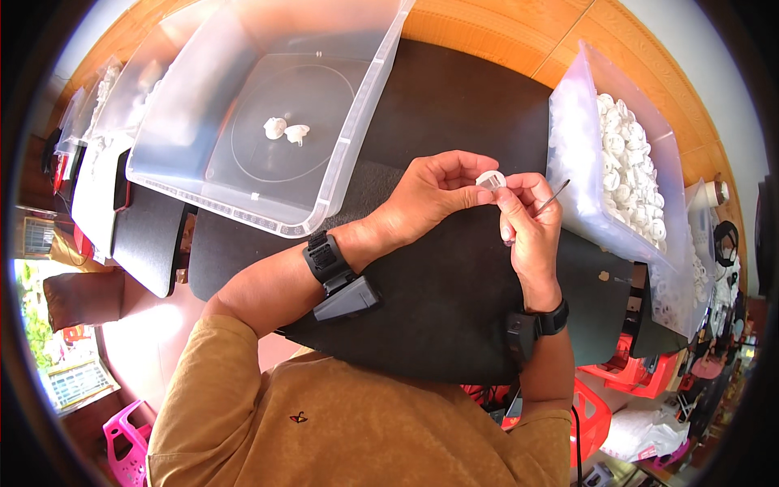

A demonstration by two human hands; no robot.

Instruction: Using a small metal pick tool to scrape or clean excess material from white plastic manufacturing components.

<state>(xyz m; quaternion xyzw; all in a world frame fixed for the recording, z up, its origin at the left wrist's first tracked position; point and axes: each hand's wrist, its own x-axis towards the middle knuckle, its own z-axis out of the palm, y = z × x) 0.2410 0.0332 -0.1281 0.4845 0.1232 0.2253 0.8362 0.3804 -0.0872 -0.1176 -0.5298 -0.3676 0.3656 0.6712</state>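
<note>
Over the black tabletop (pixel 389 325), both hands meet at a small white ring-shaped plastic part (pixel 490 179). My left hand (pixel 418 199) pinches it between thumb and fingertips. My right hand (pixel 531 231) has its thumb and index finger at the part's right side. A thin dark tool, perhaps a small pick or blade, also sits in the right hand; its shaft (pixel 558 193) sticks out up to the right, and its tip cannot be made out.
A large clear plastic bin (pixel 357 122) at the left holds two small white pieces (pixel 286 131). To the right, another translucent bin (pixel 572 162) is heaped with white plastic parts (pixel 625 162). Red plastic stools (pixel 592 414) stand low at the right, and a pink stool (pixel 126 442) lower left.
</note>
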